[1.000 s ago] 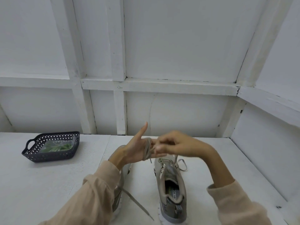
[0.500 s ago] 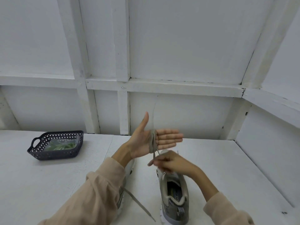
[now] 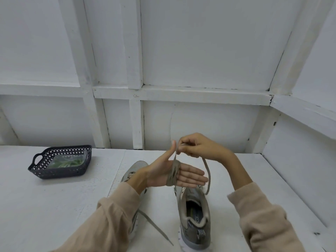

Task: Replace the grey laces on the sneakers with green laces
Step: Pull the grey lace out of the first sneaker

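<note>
Two grey sneakers stand on the white table. The right sneaker (image 3: 195, 217) shows its open collar, while the left sneaker (image 3: 135, 170) is mostly hidden under my left arm. My left hand (image 3: 174, 174) is held flat with fingers straight and thumb up. A grey lace (image 3: 173, 174) is wound round its palm in several turns. My right hand (image 3: 198, 147) is above it and pinches the lace's free end, which loops down to the right sneaker. Another grey lace (image 3: 154, 227) trails from the left sneaker across the table.
A dark perforated basket (image 3: 45, 171) with green laces (image 3: 67, 162) in a clear bag sits at the left of the table. White panelled walls close off the back and right side.
My right hand rose from below my left palm to above it, carrying the lace end round the hand for another turn. My left hand stayed flat and dropped slightly.
</note>
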Demonstrator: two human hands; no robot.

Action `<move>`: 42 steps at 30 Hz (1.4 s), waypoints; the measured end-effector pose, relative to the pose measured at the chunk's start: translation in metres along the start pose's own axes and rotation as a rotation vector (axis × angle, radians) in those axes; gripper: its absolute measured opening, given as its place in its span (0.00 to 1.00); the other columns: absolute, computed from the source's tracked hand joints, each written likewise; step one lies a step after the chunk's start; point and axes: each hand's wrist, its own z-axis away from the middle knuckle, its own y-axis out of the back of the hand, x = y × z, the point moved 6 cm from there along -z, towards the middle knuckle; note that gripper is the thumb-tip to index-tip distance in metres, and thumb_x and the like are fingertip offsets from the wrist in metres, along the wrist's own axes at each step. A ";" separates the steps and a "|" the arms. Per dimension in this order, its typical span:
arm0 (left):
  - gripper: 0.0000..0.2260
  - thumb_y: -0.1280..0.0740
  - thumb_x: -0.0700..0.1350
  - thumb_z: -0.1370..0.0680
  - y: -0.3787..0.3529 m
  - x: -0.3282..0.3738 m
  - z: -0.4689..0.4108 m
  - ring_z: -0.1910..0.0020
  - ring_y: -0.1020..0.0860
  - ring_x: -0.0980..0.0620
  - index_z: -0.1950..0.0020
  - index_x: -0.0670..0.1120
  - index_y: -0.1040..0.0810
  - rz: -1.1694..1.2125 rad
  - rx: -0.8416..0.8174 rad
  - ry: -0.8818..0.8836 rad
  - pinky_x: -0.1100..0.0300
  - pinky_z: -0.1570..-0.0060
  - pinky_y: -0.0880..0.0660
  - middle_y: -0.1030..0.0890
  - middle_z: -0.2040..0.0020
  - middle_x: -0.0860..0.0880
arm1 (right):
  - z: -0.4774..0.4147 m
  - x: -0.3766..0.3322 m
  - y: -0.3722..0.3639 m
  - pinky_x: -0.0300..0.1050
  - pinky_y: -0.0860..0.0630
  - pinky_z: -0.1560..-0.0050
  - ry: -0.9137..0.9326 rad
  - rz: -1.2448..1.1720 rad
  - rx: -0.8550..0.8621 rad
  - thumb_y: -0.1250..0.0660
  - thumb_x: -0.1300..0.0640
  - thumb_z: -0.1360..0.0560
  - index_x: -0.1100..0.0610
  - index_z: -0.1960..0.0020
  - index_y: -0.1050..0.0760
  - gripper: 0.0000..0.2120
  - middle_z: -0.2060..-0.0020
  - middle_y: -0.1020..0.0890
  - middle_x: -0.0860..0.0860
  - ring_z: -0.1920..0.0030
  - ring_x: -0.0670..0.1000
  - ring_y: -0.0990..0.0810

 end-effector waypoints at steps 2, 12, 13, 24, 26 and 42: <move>0.53 0.56 0.76 0.28 -0.006 0.001 0.001 0.26 0.37 0.36 0.26 0.30 0.39 -0.011 -0.049 0.016 0.46 0.25 0.42 0.37 0.27 0.30 | -0.005 0.015 -0.003 0.36 0.34 0.69 -0.018 -0.037 0.052 0.34 0.59 0.22 0.61 0.56 0.20 0.08 0.71 0.28 0.50 0.71 0.43 0.32; 0.48 0.52 0.73 0.26 -0.007 0.062 0.003 0.26 0.36 0.38 0.26 0.32 0.37 0.128 0.026 -0.365 0.48 0.25 0.39 0.34 0.27 0.33 | 0.021 0.078 -0.091 0.38 0.31 0.54 -0.179 0.275 -0.121 0.45 0.51 0.18 0.50 0.54 0.23 0.14 0.57 0.20 0.45 0.56 0.42 0.24; 0.46 0.51 0.72 0.25 -0.001 0.066 0.002 0.27 0.34 0.39 0.27 0.32 0.37 0.125 0.089 -0.389 0.48 0.26 0.39 0.33 0.28 0.33 | 0.025 0.069 -0.090 0.33 0.33 0.55 -0.163 0.304 -0.139 0.46 0.51 0.17 0.51 0.53 0.23 0.14 0.56 0.21 0.43 0.56 0.39 0.25; 0.44 0.60 0.71 0.23 0.024 0.026 -0.002 0.48 0.17 0.47 0.40 0.38 0.20 -0.057 0.331 -0.180 0.50 0.39 0.25 0.15 0.52 0.41 | 0.033 -0.039 -0.016 0.48 0.28 0.53 -0.012 0.566 -0.058 0.40 0.50 0.19 0.55 0.59 0.25 0.13 0.59 0.20 0.48 0.56 0.46 0.23; 0.47 0.58 0.73 0.24 0.016 0.017 -0.003 0.34 0.25 0.39 0.35 0.34 0.25 -0.023 0.213 -0.139 0.46 0.28 0.35 0.22 0.37 0.34 | 0.023 -0.040 0.007 0.47 0.30 0.59 0.007 0.582 0.024 0.38 0.50 0.20 0.55 0.60 0.24 0.13 0.65 0.21 0.44 0.65 0.41 0.27; 0.48 0.46 0.73 0.26 0.008 0.041 -0.002 0.25 0.37 0.38 0.26 0.31 0.39 0.248 0.028 -0.357 0.48 0.25 0.42 0.36 0.26 0.32 | 0.011 0.058 -0.081 0.35 0.35 0.67 -0.183 0.067 -0.033 0.41 0.63 0.19 0.55 0.57 0.24 0.11 0.73 0.32 0.47 0.72 0.42 0.35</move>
